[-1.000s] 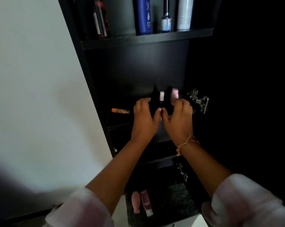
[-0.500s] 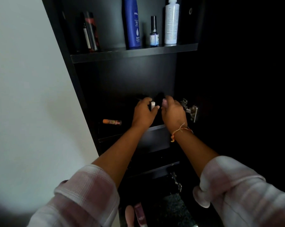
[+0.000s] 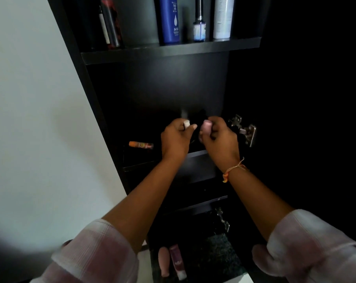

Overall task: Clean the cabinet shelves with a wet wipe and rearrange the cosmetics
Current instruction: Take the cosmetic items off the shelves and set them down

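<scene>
Reaching deeper, left hand (image 3: 176, 139) grips white-capped bottle (image 3: 186, 123) (right hand (image 3: 221, 140), pink-capped bottle (image 3: 206, 127)).

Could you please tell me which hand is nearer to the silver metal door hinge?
Right. The right hand, holding a pale pink item, is just left of the silver metal door hinge; the left hand, holding a white-capped item, lies farther left.

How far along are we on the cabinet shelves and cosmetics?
Done, apparently: bottles stand in a row on the top shelf. In hand: the left hand grips a white-capped item, the right hand a pink-capped one, at the middle shelf. Left: the orange tube lies loose there, two pink tubes wait below; no wipe in view.
</scene>
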Available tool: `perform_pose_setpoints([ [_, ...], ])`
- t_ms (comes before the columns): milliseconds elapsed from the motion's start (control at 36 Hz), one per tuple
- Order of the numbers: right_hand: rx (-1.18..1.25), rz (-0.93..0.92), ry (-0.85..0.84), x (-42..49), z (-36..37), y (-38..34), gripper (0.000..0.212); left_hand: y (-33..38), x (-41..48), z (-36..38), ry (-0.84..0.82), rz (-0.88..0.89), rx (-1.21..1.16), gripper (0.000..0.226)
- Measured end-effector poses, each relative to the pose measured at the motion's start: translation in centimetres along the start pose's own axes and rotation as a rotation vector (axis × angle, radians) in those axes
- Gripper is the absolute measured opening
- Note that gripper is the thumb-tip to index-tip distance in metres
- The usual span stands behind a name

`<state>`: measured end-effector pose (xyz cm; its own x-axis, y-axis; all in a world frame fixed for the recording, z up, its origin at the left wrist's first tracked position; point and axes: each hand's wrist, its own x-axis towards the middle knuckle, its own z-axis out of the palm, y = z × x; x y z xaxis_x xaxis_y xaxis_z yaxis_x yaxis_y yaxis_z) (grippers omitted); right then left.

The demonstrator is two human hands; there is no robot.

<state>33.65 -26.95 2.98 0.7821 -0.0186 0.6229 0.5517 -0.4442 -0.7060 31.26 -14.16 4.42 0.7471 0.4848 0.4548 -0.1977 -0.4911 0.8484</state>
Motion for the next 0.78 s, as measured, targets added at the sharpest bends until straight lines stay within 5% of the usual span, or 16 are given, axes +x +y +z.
perform_pose_setpoints([
  [167,0.208,0.084,0.029,-4.6,-0.8,-1.4,0.026,0.7,-5.1,-3.6,-0.047,-0.007,-0.245,0.017],
  [306,0.198,0.107,-0.099,-10.6,-0.8,-0.2,0.028,-2.0,-10.8,-6.5,-0.117,-0.010,-0.202,0.018],
  [611,-0.079,0.493,-0.718,-25.7,3.7,11.1,0.008,-17.7,-24.6,-7.7,-0.226,-0.547,0.176,0.007],
  [778,-0.245,0.545,-0.863,-31.2,6.7,15.9,0.001,-24.5,-29.6,-7.1,-0.247,-0.730,0.298,0.013],
])
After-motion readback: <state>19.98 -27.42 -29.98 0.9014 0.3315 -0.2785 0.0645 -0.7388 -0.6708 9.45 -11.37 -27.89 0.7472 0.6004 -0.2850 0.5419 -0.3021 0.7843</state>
